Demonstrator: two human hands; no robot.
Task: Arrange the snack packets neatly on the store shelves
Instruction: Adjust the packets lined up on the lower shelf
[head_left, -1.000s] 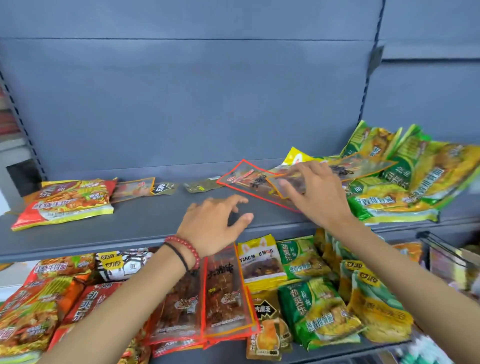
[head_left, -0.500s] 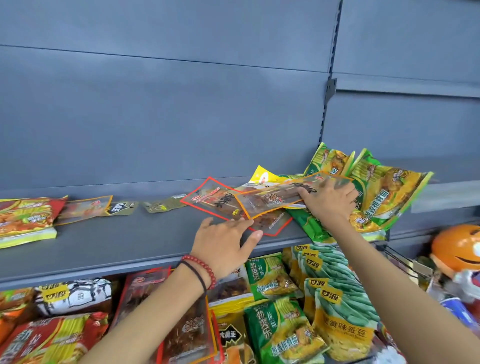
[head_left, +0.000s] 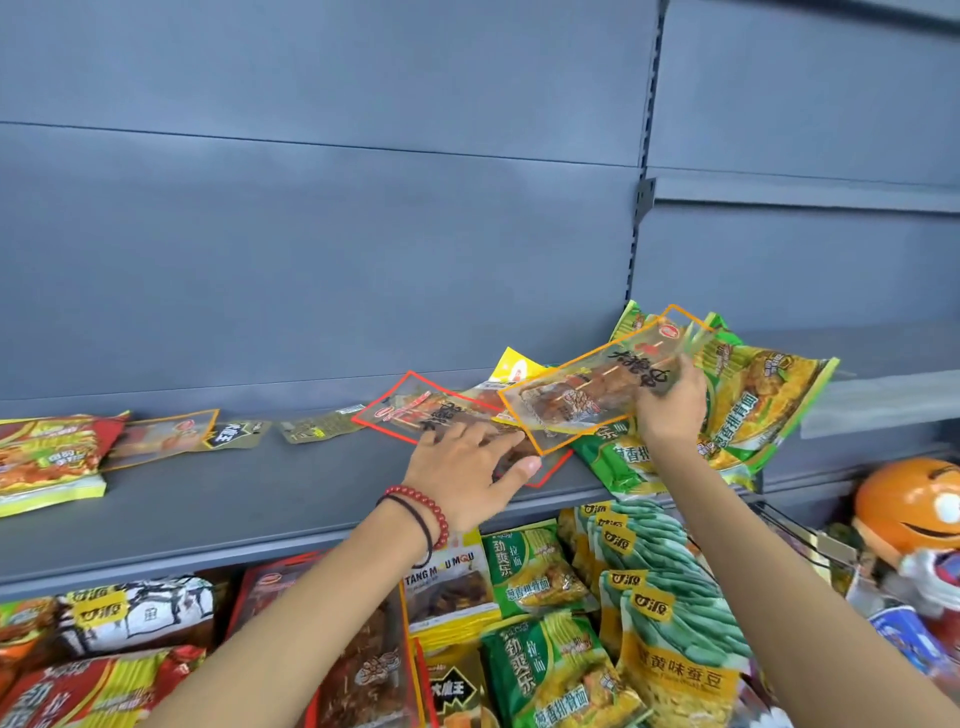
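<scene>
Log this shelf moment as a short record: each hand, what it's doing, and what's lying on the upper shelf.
Left hand: fingers flat on the red-edged packet
Right hand: grips the orange-edged packet by its right end
Upper shelf, right side: green packets in a loose pile
Upper shelf, left side: red and yellow packet, then small packets in a row
Lower shelf: mixed packets, crowded together
</scene>
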